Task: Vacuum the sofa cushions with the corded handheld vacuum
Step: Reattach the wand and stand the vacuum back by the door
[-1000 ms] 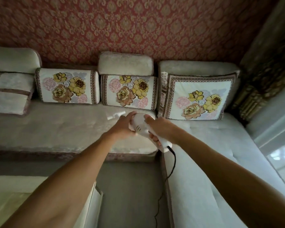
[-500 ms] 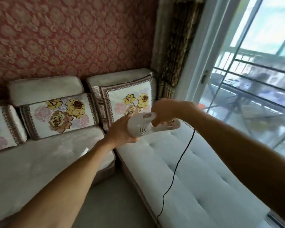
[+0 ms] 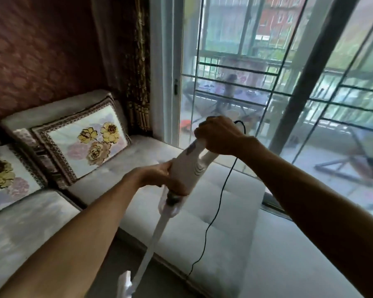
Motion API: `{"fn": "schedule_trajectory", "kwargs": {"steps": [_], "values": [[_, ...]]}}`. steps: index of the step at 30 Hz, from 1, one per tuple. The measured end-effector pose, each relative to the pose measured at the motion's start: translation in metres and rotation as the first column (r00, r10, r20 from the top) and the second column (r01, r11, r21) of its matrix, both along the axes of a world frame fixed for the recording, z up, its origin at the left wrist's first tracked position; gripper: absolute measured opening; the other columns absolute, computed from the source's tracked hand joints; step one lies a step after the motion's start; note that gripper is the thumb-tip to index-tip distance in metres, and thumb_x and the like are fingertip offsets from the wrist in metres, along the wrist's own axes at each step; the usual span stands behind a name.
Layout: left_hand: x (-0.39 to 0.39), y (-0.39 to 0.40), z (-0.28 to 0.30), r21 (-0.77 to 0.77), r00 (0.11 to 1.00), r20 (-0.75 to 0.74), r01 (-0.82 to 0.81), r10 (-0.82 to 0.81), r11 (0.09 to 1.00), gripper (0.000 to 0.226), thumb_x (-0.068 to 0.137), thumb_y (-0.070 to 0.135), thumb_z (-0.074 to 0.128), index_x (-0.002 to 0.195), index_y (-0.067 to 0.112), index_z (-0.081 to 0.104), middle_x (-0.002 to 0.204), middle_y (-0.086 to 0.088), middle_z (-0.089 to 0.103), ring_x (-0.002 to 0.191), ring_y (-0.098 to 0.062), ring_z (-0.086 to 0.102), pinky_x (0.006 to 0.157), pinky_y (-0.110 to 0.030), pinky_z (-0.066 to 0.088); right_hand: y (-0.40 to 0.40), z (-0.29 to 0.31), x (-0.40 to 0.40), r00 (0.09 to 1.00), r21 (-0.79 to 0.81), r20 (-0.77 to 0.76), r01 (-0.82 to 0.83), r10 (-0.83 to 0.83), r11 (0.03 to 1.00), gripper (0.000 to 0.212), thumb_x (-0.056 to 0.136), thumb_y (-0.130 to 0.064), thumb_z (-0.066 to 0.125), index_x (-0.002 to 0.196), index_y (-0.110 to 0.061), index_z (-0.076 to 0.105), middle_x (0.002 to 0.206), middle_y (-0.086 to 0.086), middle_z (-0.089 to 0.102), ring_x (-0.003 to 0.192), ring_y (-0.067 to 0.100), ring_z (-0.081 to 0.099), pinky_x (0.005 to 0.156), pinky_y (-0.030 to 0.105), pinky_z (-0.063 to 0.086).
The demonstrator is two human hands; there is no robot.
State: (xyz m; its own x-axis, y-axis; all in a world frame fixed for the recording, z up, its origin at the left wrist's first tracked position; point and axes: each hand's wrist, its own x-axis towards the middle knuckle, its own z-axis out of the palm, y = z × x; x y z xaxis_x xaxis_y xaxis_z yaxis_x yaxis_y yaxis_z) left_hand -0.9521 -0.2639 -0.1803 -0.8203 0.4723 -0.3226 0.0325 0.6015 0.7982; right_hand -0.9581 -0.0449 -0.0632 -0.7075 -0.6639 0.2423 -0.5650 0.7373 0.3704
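I hold a white corded handheld vacuum [image 3: 186, 168] in the air over the corner of the sofa. My right hand [image 3: 219, 135] grips its handle at the top. My left hand [image 3: 153, 174] clasps the body from the left. A long white nozzle tube [image 3: 157, 231] points down and toward me, ending near the frame's bottom edge. The black cord [image 3: 219, 209] hangs from the handle onto the pale grey seat cushion [image 3: 224, 229] on the right. A second seat cushion [image 3: 19, 229] lies at the left.
Flowered back pillows [image 3: 84, 140] lean against the red patterned wall [image 3: 41, 50]. A dark gold curtain [image 3: 136, 61] hangs in the corner. A large glass door with bars [image 3: 267, 82] stands right behind the right-hand sofa section. A strip of floor [image 3: 121, 254] shows between the sections.
My view has swung right toward the glass door. The vacuum has tipped from roughly level to steep, with the nozzle down, and my right hand has risen to the top.
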Motion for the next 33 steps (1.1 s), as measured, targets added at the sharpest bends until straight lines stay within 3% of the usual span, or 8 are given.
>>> {"fn": "schedule_trajectory", "kwargs": {"steps": [4,12,19,24,26,28,30,33], "values": [[-0.002,0.066,-0.02,0.109,0.984,0.08,0.148,-0.157,0.983,0.097,0.07,0.026,0.089,0.146,0.046,0.032,0.14,0.006,0.052,0.126,-0.022,0.053,0.103,-0.05,0.049,0.06,-0.009,0.019,0.998,0.037,0.005,-0.068,0.068,0.997,0.007,0.084,-0.017,0.069,0.086,-0.023,0.07,0.086,-0.002,0.069,0.087,0.022,0.063,0.078,0.037,0.049],[0.022,0.253,-0.045,0.211,0.954,0.072,0.269,-0.29,0.939,0.097,0.067,0.026,0.091,0.145,0.04,0.035,0.135,0.0,0.054,0.122,-0.027,0.056,0.094,-0.054,0.055,0.235,-0.04,0.064,0.971,-0.143,-0.081,0.212,-0.225,0.967,0.017,0.076,-0.023,0.075,0.092,-0.024,0.071,0.102,0.004,0.061,0.103,0.029,0.053,0.087,0.044,0.037],[0.056,0.42,-0.048,0.069,0.971,-0.176,0.177,-0.163,0.982,0.093,0.053,0.05,0.087,0.132,0.036,0.041,0.115,0.005,0.058,0.102,-0.019,0.06,0.069,-0.038,0.063,0.389,-0.08,0.092,0.839,-0.538,-0.114,0.398,-0.532,0.743,0.079,0.057,-0.027,0.084,0.127,-0.025,0.046,0.131,0.01,0.028,0.118,0.033,0.033,0.082,0.043,0.04],[0.068,0.504,-0.058,0.075,0.96,-0.274,0.087,-0.064,0.993,0.09,0.049,0.055,0.088,0.126,0.033,0.046,0.106,0.009,0.06,0.096,-0.017,0.062,0.063,-0.028,0.059,0.463,-0.087,0.103,0.788,-0.819,0.094,0.408,-0.608,0.403,0.053,0.08,-0.01,0.074,0.123,-0.01,0.042,0.103,0.012,0.053,0.083,0.024,0.055,0.062,0.035,0.046],[0.072,0.532,-0.064,0.069,0.958,-0.281,0.073,-0.051,0.995,0.089,0.048,0.059,0.087,0.123,0.034,0.048,0.104,0.009,0.062,0.094,-0.017,0.064,0.063,-0.031,0.061,0.491,-0.087,0.106,0.778,-0.831,0.41,0.534,-0.476,0.155,0.025,0.091,-0.017,0.062,0.11,-0.003,0.057,0.089,0.007,0.064,0.077,0.024,0.063,0.062,0.035,0.05],[0.074,0.553,-0.066,0.075,0.955,-0.294,0.052,-0.028,0.996,0.087,0.047,0.062,0.086,0.12,0.034,0.05,0.102,0.009,0.064,0.091,-0.017,0.066,0.063,-0.032,0.062,0.506,-0.086,0.109,0.732,-0.747,0.665,0.653,-0.149,-0.122,0.023,0.095,-0.019,0.05,0.102,-0.002,0.064,0.095,0.015,0.069,0.089,0.032,0.069,0.075,0.044,0.06],[0.076,0.575,-0.061,0.108,0.952,-0.305,0.038,-0.003,0.993,0.084,0.048,0.058,0.087,0.119,0.032,0.051,0.1,0.008,0.064,0.09,-0.017,0.066,0.062,-0.032,0.062,0.513,-0.081,0.11,0.738,-0.684,0.661,0.666,0.134,-0.296,0.028,0.102,-0.017,0.045,0.116,0.002,0.06,0.104,0.019,0.064,0.095,0.033,0.065,0.082,0.045,0.059],[0.077,0.601,-0.052,0.137,0.95,-0.311,0.021,0.023,0.99,0.087,0.048,0.056,0.088,0.121,0.026,0.051,0.102,0.004,0.064,0.091,-0.018,0.064,0.062,-0.029,0.059,0.527,-0.078,0.104,0.799,-0.724,0.588,0.588,0.123,-0.359,0.029,0.106,-0.023,0.045,0.121,-0.003,0.06,0.107,0.021,0.063,0.1,0.038,0.065,0.089,0.055,0.055]]}}
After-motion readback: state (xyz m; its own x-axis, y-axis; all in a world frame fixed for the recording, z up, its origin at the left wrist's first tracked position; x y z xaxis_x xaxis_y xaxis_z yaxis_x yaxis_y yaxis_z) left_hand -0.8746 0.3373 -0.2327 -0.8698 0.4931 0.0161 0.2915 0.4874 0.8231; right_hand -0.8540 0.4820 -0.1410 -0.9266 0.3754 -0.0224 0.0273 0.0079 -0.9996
